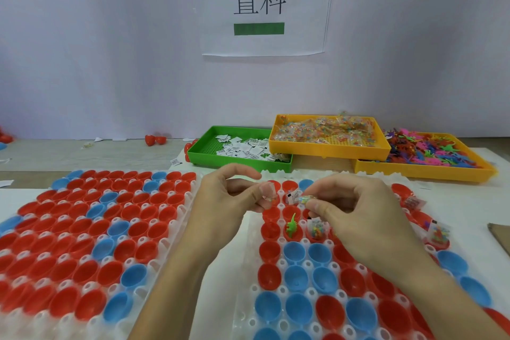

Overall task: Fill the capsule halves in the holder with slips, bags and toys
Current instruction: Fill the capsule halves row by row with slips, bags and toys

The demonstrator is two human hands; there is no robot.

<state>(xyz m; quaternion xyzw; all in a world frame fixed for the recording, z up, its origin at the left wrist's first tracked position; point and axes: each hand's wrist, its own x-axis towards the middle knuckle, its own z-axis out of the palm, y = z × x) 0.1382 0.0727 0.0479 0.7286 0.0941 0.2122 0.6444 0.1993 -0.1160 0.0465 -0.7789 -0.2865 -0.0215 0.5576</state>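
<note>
Hands meet above the far end of the right-hand holder, a white tray of red and blue capsule halves lying near the front edge of the surface. The left hand has its grip pinched on a small clear bag, fingers curled round it. The right hand pinches another clear bag of coloured bits between thumb and fingertips, with a printed slip just beside it. Below the hands, a green dinosaur toy stands in a red half, and the next red half to its right holds a filled bag. A second holder of capsule halves lies along the left side. Toward the far edge sit a green tray of slips, a yellow tray of bags partly stacked over it, and a yellow tray of toys at the far right corner.
</note>
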